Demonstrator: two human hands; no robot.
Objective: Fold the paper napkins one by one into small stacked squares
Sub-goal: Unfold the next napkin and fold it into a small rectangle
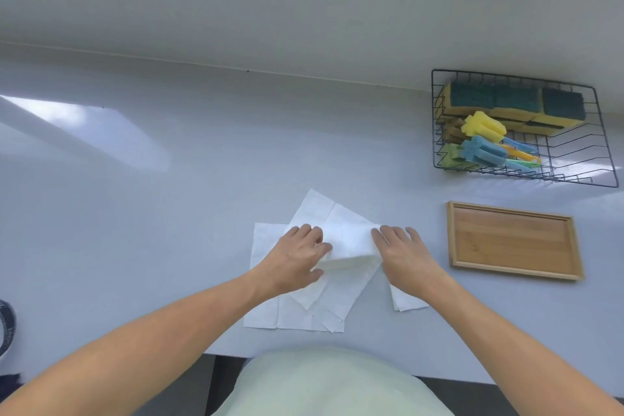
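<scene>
- My left hand (297, 255) pinches the folded napkin (347, 243) at its left end, fingers curled on it.
- My right hand (403, 252) presses its right end, fingers straight.
- The napkin's long axis runs between both hands, atop loose napkins (304, 311) on the worktop (169, 213).
</scene>
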